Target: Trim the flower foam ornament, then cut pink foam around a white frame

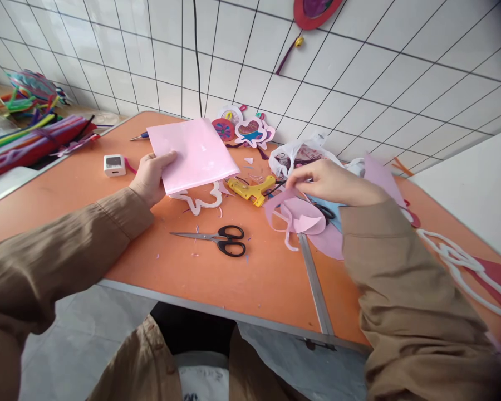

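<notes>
The black-handled scissors [222,238] lie nearest, unheld, which leaves both hands, well apart, free. Beyond and right of them, the right hand [325,181] pinches a pink scrap [278,201], seemingly to raise it off the offcuts [311,224]; beyond and left, the left hand [150,175] clamps a pink sheet [194,156] by its edge, likely for firm support.

Scissors [217,238] and glue gun [253,190] suggest a craft workspace.

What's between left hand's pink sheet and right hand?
Between the pink sheet in the left hand and the right hand: a yellow glue gun on the orange table, a small pink scrap beyond it. Head view.
</notes>
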Tool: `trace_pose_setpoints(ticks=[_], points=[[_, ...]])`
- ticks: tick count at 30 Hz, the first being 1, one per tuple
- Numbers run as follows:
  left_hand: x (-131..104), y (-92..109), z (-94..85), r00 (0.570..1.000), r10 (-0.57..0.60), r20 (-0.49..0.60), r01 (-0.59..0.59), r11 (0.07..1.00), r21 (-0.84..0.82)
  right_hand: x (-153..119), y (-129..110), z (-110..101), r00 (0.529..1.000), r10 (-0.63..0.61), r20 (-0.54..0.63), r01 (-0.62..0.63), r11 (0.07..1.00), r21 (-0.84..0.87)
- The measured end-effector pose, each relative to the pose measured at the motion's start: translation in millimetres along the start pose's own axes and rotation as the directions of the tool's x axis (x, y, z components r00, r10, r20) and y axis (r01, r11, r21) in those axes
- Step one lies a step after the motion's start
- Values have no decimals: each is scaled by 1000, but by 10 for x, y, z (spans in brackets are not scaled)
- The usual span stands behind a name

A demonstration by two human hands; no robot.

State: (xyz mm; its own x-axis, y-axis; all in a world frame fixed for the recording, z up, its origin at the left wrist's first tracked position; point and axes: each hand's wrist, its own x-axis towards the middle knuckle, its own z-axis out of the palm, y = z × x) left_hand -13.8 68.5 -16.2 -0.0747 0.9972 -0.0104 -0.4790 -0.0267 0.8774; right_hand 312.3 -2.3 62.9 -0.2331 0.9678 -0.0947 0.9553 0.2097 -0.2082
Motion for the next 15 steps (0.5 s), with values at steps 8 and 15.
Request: trace_pose_setpoints(ticks=[8, 15], points=[[28, 3, 3, 994, 63, -88, -67, 996, -50, -168, 187, -188, 918, 321, 234, -269, 935, -231], [54, 1, -17, 991, 84, -102, -87, 996, -23, -26, -19, 22, 952, 90, 293, -55, 991, -125]])
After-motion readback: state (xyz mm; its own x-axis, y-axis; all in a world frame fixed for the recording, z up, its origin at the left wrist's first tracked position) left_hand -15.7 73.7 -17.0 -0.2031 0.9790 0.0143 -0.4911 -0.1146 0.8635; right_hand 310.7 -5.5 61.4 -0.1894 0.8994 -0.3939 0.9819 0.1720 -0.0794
